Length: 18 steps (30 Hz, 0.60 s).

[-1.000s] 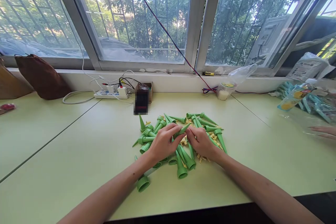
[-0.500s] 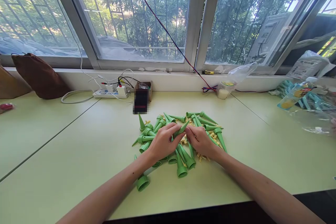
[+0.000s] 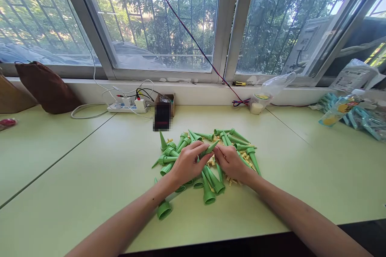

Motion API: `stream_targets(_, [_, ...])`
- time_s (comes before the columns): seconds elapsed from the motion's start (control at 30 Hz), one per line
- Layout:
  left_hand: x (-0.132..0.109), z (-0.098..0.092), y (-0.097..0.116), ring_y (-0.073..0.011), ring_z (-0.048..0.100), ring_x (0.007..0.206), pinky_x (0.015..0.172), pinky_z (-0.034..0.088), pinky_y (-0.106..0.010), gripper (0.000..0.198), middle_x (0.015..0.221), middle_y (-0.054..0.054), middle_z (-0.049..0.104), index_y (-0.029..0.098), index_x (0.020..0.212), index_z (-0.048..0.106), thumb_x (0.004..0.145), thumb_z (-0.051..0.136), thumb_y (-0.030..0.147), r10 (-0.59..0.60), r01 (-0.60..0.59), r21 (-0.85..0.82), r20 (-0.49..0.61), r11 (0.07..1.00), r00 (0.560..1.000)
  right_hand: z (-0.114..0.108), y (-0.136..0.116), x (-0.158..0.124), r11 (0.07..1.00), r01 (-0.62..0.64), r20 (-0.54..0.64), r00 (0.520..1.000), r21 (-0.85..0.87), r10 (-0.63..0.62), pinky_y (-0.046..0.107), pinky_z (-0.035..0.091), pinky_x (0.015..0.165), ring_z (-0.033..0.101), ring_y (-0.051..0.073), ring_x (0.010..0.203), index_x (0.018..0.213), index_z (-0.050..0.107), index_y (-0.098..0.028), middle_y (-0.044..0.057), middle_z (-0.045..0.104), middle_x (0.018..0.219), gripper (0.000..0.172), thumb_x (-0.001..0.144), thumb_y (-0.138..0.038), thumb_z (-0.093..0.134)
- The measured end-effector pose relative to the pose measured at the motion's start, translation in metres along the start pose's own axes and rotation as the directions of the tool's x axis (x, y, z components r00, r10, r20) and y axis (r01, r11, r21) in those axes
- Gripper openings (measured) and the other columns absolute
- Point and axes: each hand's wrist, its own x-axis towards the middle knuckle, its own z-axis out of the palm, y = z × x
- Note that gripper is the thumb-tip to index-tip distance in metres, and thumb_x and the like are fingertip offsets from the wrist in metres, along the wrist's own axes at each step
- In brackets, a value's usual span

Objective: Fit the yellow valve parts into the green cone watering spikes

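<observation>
My left hand (image 3: 189, 161) is closed around a green plastic watering spike (image 3: 212, 147), its pointed end angled up and to the right. Beside it, my right hand (image 3: 229, 161) is pinched close to the spike's side. Whatever its fingertips hold is hidden. Beneath and around both hands lies a loose pile of similar green spikes (image 3: 208, 192), with hollow, ridged caps. Small yellow plastic pieces (image 3: 232, 180) are scattered among them, mostly below my right hand. One separate green spike (image 3: 164, 210) rests near my left forearm, partly covered by it.
Behind the pile stand a small cardboard box (image 3: 172, 106) with a blurred dark object before it, and a power strip (image 3: 120, 107) with cables. A plastic cup (image 3: 257, 106) is near the sill. Rightward lie a drink pouch (image 3: 339, 110) and teal items (image 3: 366, 122). A brown bag (image 3: 45, 88) sits left.
Both hands stay nearly in place, and the held spike's tip has shifted slightly right. A clear plastic object at the right edge has gone from view.
</observation>
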Motion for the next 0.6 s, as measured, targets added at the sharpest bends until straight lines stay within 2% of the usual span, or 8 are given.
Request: stream_targets(0.6, [0.0007,-0.0004,0.0029,-0.0127,0.049,0.068,0.064,0.041,-0.023,0.008,0.077,0.0,0.056,0.018,0.09,0.06,0.095,0.056,0.023,0.008,-0.008,0.018,0.002,1.0,1.0,0.0,-0.0005,0.0007,0.999,0.014,-0.014,1.0,-0.03,-0.014,0.026,0.028,0.053,0.033,0.011,0.051,0.067,0.036,-0.021,-0.004,0.04,0.058,0.038,0.104,-0.032,0.035])
